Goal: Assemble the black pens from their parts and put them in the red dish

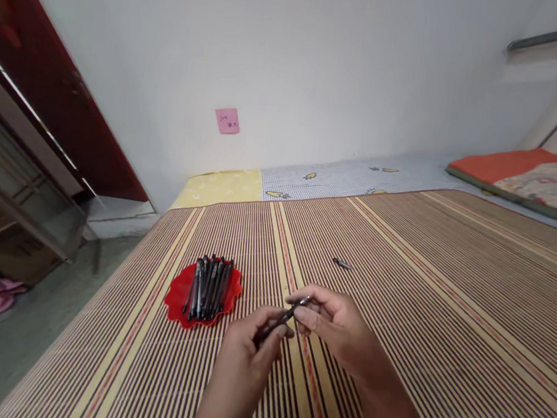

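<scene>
A black pen (288, 315) is held between my two hands, slanting up to the right above the striped mat. My left hand (254, 342) pinches its lower, dark end. At the upper, lighter end, the thumb and fingers of my right hand (327, 314) are closed around it. To the left, a red scalloped plate (176, 296) bears a pile of several black pens (208, 288), lying roughly side by side. Beyond my right hand, a small dark and silvery pen part (343, 263) lies on the mat; its exact kind is too small to tell.
The striped bamboo mat (403, 263) covers a bed against a white wall (325, 60). A pink note (227, 120) is stuck on the wall. Folded orange and floral bedding (514, 170) lies at the far right. Past the bed's left edge is grey floor (101, 262).
</scene>
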### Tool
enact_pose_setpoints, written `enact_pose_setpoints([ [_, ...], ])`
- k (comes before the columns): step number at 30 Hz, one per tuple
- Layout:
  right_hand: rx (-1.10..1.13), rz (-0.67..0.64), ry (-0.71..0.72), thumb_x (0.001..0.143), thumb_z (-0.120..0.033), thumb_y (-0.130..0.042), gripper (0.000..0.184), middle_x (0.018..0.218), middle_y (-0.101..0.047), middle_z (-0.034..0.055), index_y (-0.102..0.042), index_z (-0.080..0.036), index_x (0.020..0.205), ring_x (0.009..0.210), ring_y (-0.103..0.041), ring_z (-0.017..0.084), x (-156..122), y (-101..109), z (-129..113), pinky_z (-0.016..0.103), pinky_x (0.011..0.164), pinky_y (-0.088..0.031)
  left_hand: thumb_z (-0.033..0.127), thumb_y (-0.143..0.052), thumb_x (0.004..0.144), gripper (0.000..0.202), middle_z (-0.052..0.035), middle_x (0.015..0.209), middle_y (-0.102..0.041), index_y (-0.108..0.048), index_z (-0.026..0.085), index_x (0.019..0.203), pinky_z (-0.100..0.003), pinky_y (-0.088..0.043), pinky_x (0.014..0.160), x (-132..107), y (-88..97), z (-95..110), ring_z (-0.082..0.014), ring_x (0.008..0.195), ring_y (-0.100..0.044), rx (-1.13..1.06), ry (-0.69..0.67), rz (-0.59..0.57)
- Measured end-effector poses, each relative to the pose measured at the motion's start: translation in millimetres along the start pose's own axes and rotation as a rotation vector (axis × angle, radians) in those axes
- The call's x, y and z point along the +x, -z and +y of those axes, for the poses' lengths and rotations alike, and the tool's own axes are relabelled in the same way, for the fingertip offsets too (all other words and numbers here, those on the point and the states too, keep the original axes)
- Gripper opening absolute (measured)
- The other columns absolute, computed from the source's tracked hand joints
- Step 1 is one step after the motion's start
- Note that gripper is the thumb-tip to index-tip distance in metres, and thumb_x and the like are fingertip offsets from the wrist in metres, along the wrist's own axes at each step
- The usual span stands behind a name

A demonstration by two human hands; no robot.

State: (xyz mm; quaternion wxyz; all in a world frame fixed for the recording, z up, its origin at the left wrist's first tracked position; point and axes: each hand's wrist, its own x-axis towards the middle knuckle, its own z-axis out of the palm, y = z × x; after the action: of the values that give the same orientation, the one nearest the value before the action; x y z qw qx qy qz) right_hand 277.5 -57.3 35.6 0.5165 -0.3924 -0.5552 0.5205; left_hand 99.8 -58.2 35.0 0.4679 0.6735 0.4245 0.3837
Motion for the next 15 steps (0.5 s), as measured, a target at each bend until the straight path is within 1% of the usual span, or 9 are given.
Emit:
enact_pose_setpoints([
  [3, 0.031, 0.044, 0.024, 0.089, -0.033, -0.065, 0.016, 0.067, -0.057, -0.0028, -0.068, -0.018, 0.089, 0.062, -0.055, 0.011, 2.7, 0.5, 6.9, 0.024, 0.060, -0.045, 0.035, -0.054, 0.094, 0.027, -0.0057, 0.087, -0.067, -0.067, 0.017, 0.110, -0.025, -0.046, 0.063, 1.5, -0.1, -2.0, -0.0136, 0.067, -0.057, -0.157, 0.074, -0.139],
  [5, 0.064, 0.092, 0.010, 0.089, -0.035, -0.066, 0.017, 0.065, -0.057, -0.0033, -0.067, -0.018, 0.088, 0.060, -0.053, 0.011, 4.9, 0.0, 13.8, 0.023, 0.058, -0.044, 0.041, -0.052, 0.096, 0.032, -0.0015, 0.071, -0.059, -0.068, 0.015, 0.106, -0.022, -0.039, 0.053, 3.7, -0.1, -4.9, -0.0112, 0.057, -0.049, -0.209, 0.114, -0.219],
  [7, 0.136, 0.129, 0.001, 0.088, -0.037, -0.067, 0.020, 0.064, -0.056, -0.0036, -0.067, -0.018, 0.089, 0.058, -0.051, 0.010, 7.3, -2.0, 20.2, 0.023, 0.057, -0.043, 0.045, -0.053, 0.095, 0.036, 0.0047, 0.056, -0.043, -0.070, 0.014, 0.100, -0.021, -0.027, 0.047, 6.2, -1.7, -8.0, -0.0089, 0.048, -0.034, -0.254, 0.139, -0.221],
  [8, 0.181, 0.141, 0.000, 0.088, -0.038, -0.067, 0.021, 0.063, -0.055, -0.0039, -0.066, -0.018, 0.089, 0.057, -0.050, 0.010, 8.4, -3.9, 22.7, 0.023, 0.056, -0.043, 0.046, -0.054, 0.094, 0.036, 0.0065, 0.054, -0.036, -0.070, 0.014, 0.098, -0.021, -0.024, 0.047, 7.2, -3.2, -9.3, -0.0085, 0.047, -0.028, -0.278, 0.139, -0.196],
  [9, 0.225, 0.151, 0.001, 0.088, -0.039, -0.068, 0.022, 0.061, -0.054, -0.0043, -0.065, -0.017, 0.088, 0.056, -0.049, 0.010, 9.5, -6.3, 24.4, 0.023, 0.056, -0.043, 0.046, -0.056, 0.092, 0.035, 0.0072, 0.053, -0.032, -0.071, 0.014, 0.096, -0.021, -0.024, 0.047, 7.9, -5.1, -10.3, -0.0086, 0.047, -0.025, -0.297, 0.130, -0.164],
  [10, 0.262, 0.164, 0.003, 0.088, -0.039, -0.068, 0.023, 0.060, -0.053, -0.0046, -0.064, -0.017, 0.086, 0.055, -0.049, 0.010, 10.5, -9.0, 25.5, 0.023, 0.055, -0.043, 0.046, -0.058, 0.091, 0.035, 0.0071, 0.054, -0.031, -0.072, 0.015, 0.096, -0.021, -0.025, 0.049, 8.3, -7.2, -11.2, -0.0088, 0.048, -0.024, -0.307, 0.117, -0.132],
  [12, 0.301, 0.194, 0.006, 0.086, -0.040, -0.069, 0.026, 0.058, -0.050, -0.0052, -0.061, -0.017, 0.081, 0.053, -0.047, 0.009, 12.1, -14.7, 25.5, 0.023, 0.054, -0.042, 0.046, -0.058, 0.091, 0.034, 0.0058, 0.055, -0.037, -0.074, 0.016, 0.097, -0.023, -0.031, 0.053, 8.1, -11.2, -12.4, -0.0098, 0.049, -0.028, -0.298, 0.091, -0.085],
  [15, 0.284, 0.230, 0.021, 0.082, -0.042, -0.072, 0.030, 0.059, -0.047, -0.0058, -0.058, -0.017, 0.075, 0.053, -0.044, 0.009, 13.5, -20.5, 23.9, 0.023, 0.052, -0.040, 0.045, -0.056, 0.093, 0.034, 0.0009, 0.063, -0.052, -0.074, 0.018, 0.100, -0.025, -0.039, 0.063, 6.2, -15.3, -13.6, -0.0140, 0.059, -0.045, -0.241, 0.020, -0.034],
])
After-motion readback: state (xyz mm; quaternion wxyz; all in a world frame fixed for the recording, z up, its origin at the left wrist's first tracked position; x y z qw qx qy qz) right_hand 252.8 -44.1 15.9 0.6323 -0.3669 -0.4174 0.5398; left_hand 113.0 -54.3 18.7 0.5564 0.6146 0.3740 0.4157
